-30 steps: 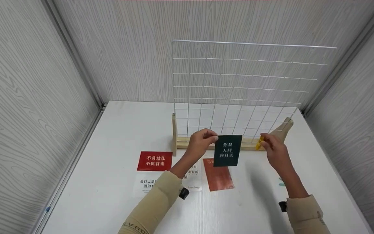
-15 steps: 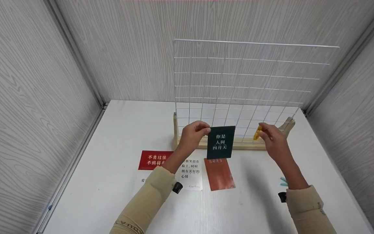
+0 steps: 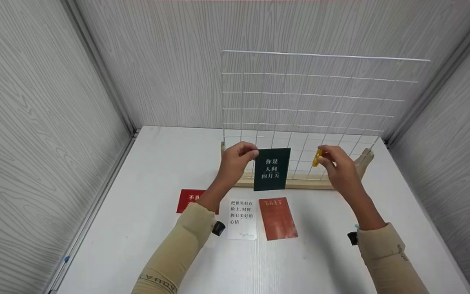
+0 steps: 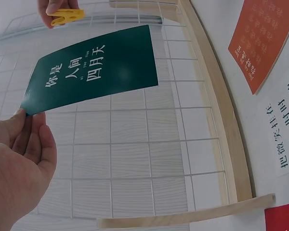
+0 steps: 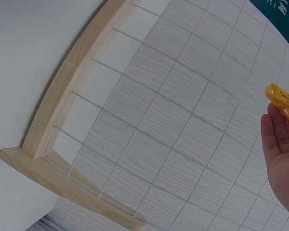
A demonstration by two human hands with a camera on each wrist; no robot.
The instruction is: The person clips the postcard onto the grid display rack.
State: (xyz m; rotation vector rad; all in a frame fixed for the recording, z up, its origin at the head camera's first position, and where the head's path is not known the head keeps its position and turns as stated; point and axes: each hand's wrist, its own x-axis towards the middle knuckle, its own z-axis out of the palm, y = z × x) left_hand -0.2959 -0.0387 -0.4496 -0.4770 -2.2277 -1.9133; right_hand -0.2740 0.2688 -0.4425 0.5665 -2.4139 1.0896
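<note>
My left hand (image 3: 237,162) pinches a dark green card (image 3: 272,169) with white characters by its upper left corner. The card hangs upright in front of a white wire grid (image 3: 320,99). To its right, my right hand (image 3: 338,164) holds a yellow clothespin (image 3: 317,157) between thumb and fingers. In the left wrist view the clothespin (image 4: 67,16) is apart from the card (image 4: 94,70). The right wrist view shows the clothespin (image 5: 282,102) at my fingertips, with the grid behind it.
The grid stands in a wooden base (image 3: 308,183) on the white table (image 3: 267,265). On the table lie a red card (image 3: 185,200), a white card (image 3: 242,224) and an orange-red card (image 3: 278,220). My left arm partly covers the red card. Patterned walls enclose the table.
Both hands have risen and shifted slightly left, carrying the green card and the clothespin toward the grid. The orange-red card's top has come into view below the green card.
</note>
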